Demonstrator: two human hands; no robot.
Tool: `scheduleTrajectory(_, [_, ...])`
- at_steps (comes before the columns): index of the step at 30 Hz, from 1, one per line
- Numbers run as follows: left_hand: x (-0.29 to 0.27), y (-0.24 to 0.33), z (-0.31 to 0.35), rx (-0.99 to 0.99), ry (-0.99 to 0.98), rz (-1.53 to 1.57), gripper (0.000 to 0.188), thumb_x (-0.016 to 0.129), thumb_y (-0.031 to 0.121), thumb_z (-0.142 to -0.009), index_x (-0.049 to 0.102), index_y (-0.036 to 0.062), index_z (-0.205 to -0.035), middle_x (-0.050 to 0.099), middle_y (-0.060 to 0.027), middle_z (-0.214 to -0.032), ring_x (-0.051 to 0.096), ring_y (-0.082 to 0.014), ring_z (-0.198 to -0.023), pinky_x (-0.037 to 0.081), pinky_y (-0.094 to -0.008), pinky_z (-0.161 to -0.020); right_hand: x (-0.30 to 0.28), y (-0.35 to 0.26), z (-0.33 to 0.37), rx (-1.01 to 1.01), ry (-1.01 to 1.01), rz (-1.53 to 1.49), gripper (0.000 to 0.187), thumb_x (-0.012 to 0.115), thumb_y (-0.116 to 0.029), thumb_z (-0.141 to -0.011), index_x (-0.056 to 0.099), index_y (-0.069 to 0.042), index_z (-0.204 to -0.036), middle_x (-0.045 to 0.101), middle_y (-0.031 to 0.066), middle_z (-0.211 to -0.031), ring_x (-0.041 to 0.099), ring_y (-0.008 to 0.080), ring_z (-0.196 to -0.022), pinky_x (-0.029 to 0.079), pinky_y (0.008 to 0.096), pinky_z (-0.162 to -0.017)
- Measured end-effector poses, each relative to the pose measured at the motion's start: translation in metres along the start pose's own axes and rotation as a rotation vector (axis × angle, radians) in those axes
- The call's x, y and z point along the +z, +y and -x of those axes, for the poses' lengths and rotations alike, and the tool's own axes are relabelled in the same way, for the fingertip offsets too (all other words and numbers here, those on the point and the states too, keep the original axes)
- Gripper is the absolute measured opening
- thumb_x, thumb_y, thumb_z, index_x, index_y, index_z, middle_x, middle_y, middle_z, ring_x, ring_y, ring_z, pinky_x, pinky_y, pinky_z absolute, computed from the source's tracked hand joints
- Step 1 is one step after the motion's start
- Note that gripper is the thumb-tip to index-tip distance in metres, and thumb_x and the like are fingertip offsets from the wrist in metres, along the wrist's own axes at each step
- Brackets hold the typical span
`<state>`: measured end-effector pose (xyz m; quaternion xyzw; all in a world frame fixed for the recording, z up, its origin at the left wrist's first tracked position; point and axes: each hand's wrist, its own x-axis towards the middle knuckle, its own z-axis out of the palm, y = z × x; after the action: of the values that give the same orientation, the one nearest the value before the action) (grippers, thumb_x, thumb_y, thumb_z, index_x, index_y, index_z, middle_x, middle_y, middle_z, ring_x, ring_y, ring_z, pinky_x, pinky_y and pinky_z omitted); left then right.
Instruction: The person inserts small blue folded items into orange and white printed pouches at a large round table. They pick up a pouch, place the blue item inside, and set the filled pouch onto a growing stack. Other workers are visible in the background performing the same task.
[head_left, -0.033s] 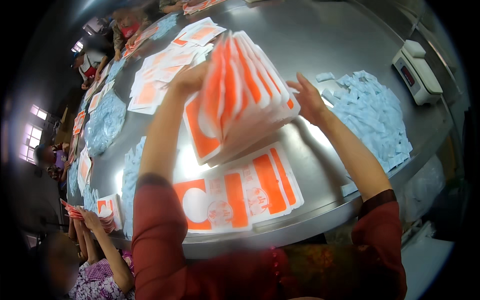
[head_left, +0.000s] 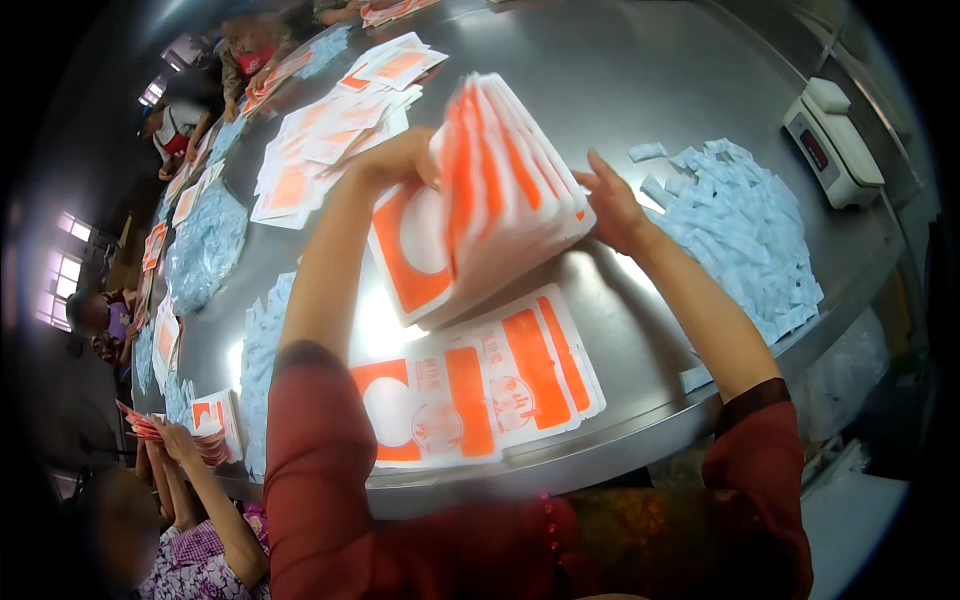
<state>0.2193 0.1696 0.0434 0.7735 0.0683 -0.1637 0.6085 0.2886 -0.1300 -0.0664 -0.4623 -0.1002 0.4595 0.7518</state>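
Over the table, a thick fanned stack of orange-and-white flat bags [head_left: 510, 190] stands raised on edge. My left hand [head_left: 408, 160] is closed on its upper left side, with the fingertips hidden behind the bags. At the stack's right end, my right hand [head_left: 618, 212] grips the edge, its fingers partly hidden and one pointing up. The fanned edges are blurred by motion. Just below, nearer to me, overlapping flat bags [head_left: 475, 385] of the same orange and white lie on the metal table.
A heap of small light-blue packets [head_left: 745, 240] lies to the right, by a white scale [head_left: 832, 145]. Loose bags [head_left: 325, 145] spread at the far left. A clear plastic bag of blue packets [head_left: 207, 245] sits left, where other people work along the metal table [head_left: 640, 70].
The upper left of the fanned stack has shifted right and slightly down, along with my left hand. My right hand's fingers have drawn in a little at the stack's right end.
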Motion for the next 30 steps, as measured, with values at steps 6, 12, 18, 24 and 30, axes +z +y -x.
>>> scheduleTrajectory(6, [0.001, -0.054, -0.050, -0.198, -0.141, -0.273, 0.077, 0.077, -0.002, -0.042, 0.058, 0.0001, -0.116, 0.065, -0.0141, -0.102, 0.060, -0.0260, -0.097, 0.045, -0.0326, -0.091, 0.023, 0.007, 0.007, 0.116, 0.109, 0.090, 0.093, 0.039, -0.070, -0.083, 0.023, -0.002, -0.143, 0.042, 0.0242, -0.136, 0.041, 0.0341, -0.126, 0.032, 0.0476, -0.104])
scheduleTrajectory(12, [0.009, -0.063, -0.039, -0.070, 0.005, -0.294, 0.093, 0.075, 0.000, -0.046, 0.043, 0.0047, -0.133, 0.060, -0.0163, -0.114, 0.053, -0.0275, -0.109, 0.039, -0.0334, -0.098, 0.053, -0.005, 0.024, 0.065, 0.071, 0.212, 0.083, 0.044, -0.066, -0.082, 0.039, -0.005, -0.138, 0.048, 0.0232, -0.131, 0.047, 0.0336, -0.119, 0.034, 0.0437, -0.102])
scheduleTrajectory(18, [0.035, -0.086, 0.011, 0.285, 0.482, -0.430, 0.059, 0.076, 0.012, -0.067, 0.056, 0.0042, -0.121, 0.061, -0.0104, -0.114, 0.055, -0.0232, -0.105, 0.041, -0.0327, -0.094, 0.059, -0.004, 0.027, 0.051, 0.104, 0.217, 0.074, 0.046, -0.062, -0.083, 0.048, -0.007, -0.132, 0.055, 0.0213, -0.123, 0.050, 0.0326, -0.113, 0.036, 0.0418, -0.098])
scheduleTrajectory(24, [0.105, -0.076, 0.077, 0.277, 0.370, -0.283, 0.038, 0.067, 0.027, -0.084, 0.060, 0.0059, -0.116, 0.058, -0.0060, -0.120, 0.050, -0.0159, -0.114, 0.037, -0.0298, -0.097, 0.048, 0.003, 0.024, 0.041, 0.091, 0.254, 0.074, 0.050, -0.061, -0.081, 0.049, -0.006, -0.131, 0.054, 0.0212, -0.123, 0.051, 0.0316, -0.113, 0.039, 0.0415, -0.095])
scheduleTrajectory(30, [0.132, -0.096, 0.090, 0.360, 0.299, -0.982, 0.076, 0.075, 0.020, -0.072, 0.038, 0.0075, -0.136, 0.036, -0.0160, -0.142, 0.038, -0.0343, -0.128, 0.032, -0.0397, -0.106, 0.050, 0.009, 0.029, 0.004, 0.077, 0.199, 0.072, 0.049, -0.059, -0.082, 0.049, -0.006, -0.130, 0.053, 0.0198, -0.125, 0.051, 0.0293, -0.113, 0.039, 0.0414, -0.096])
